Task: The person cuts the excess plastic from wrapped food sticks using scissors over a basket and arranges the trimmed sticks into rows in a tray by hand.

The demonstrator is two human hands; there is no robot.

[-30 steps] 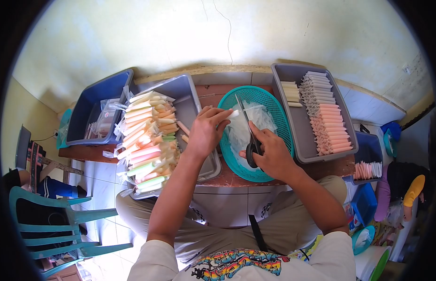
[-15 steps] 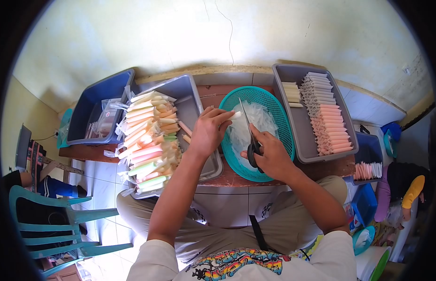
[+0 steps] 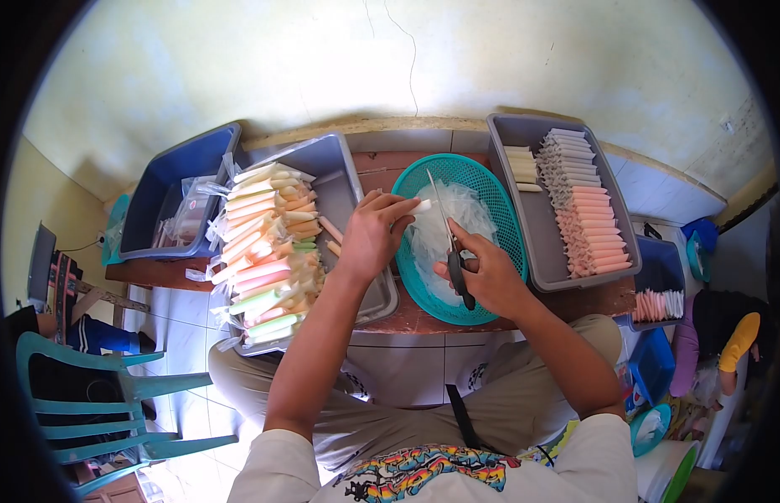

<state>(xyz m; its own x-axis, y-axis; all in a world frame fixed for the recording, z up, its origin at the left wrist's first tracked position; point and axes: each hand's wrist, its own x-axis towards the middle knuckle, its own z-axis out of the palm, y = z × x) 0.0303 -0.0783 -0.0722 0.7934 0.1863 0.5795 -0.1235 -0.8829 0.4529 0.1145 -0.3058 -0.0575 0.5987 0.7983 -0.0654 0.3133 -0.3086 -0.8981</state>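
Note:
My left hand (image 3: 377, 233) pinches a small white tube end (image 3: 422, 206) above the left part of a turquoise mesh basket (image 3: 403, 281). Most of what it holds is hidden by the fingers. Black-handled scissors (image 3: 458, 277) are in my right hand (image 3: 493, 275), blades pointing away from me, close beside the white end. Translucent plastic scraps (image 3: 444, 249) lie in the basket below. Left of my left hand, a grey tray (image 3: 348, 189) carries a heap of filled plastic tubes (image 3: 260, 243) in orange, pink, green and cream.
On the right, a grey tray (image 3: 551, 282) holds rows of pink and whitish tubes (image 3: 587, 201) and a few cream ones. A dark blue bin (image 3: 160, 243) with plastic packs stands far left. A green chair (image 3: 88, 407) is at lower left; another person's yellow sleeve (image 3: 739, 342) shows at right.
The scissors have turned slightly in my right hand, so their handle is seen more edge-on. My left hand and the white end have hardly moved.

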